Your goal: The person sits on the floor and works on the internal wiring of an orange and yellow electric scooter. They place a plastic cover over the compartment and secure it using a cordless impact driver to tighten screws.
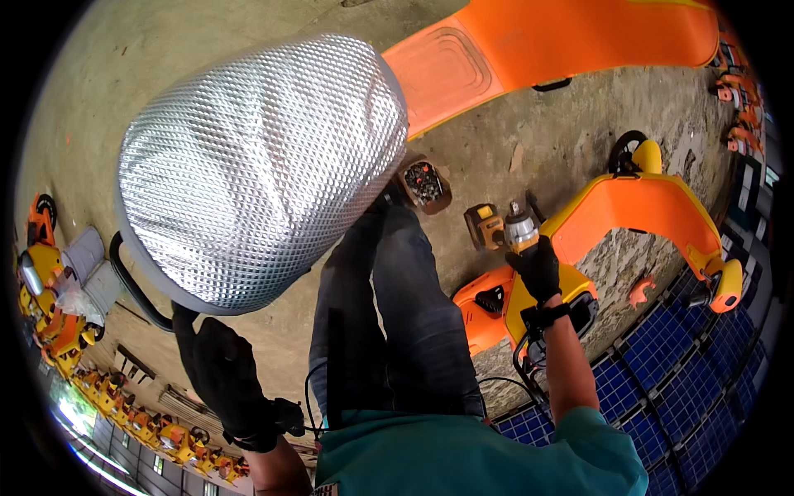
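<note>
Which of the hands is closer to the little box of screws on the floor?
The right hand, gripping a power tool, is just to the right of the box of screws. The left hand is far off at lower left, under the silver padded panel.

Left hand (227, 376) fingers (186, 331): tips go behind the silver quilted cover (256, 165), grip on it hidden. Black bar (132, 285) at cover's 8 o'clock mostly covered by it. Right hand (538, 269) wraps the power tool (519, 227); tool body and its tip not readable. Orange panel (562, 41) at 1 o'clock cut off by the frame edge. Small box (424, 185) contents too small to identify. Orange machines (149, 426) at 7 o'clock blurred, tiny.
</note>
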`<state>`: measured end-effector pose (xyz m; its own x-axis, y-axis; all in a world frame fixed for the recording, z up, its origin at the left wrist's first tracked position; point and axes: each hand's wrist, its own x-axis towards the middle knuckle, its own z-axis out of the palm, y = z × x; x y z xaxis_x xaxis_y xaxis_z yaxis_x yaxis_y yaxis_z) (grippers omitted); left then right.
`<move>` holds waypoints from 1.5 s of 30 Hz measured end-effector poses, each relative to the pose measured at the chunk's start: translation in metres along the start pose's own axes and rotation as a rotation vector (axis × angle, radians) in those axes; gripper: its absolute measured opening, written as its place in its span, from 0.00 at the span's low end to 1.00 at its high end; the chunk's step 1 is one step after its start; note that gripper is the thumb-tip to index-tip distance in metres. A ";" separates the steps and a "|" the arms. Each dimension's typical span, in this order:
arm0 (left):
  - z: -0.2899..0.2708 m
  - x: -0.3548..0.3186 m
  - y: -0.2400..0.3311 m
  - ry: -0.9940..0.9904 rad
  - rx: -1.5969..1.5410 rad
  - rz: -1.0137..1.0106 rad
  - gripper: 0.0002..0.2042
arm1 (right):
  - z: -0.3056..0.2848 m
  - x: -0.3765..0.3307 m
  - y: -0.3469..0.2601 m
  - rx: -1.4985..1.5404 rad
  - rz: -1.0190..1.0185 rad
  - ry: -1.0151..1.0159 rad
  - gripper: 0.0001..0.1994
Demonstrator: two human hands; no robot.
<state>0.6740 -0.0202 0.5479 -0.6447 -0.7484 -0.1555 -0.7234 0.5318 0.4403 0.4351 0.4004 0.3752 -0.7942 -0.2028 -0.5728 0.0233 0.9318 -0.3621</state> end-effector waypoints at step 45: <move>0.305 -0.054 0.169 -0.855 -1.262 -0.604 0.08 | 0.054 0.154 0.150 -0.009 -0.157 0.032 0.27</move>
<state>0.5112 0.2306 0.3612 -0.6114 -0.0632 -0.7888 -0.5353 -0.7011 0.4711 0.3490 0.4927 0.1928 -0.8067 -0.3364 -0.4859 -0.1077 0.8921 -0.4388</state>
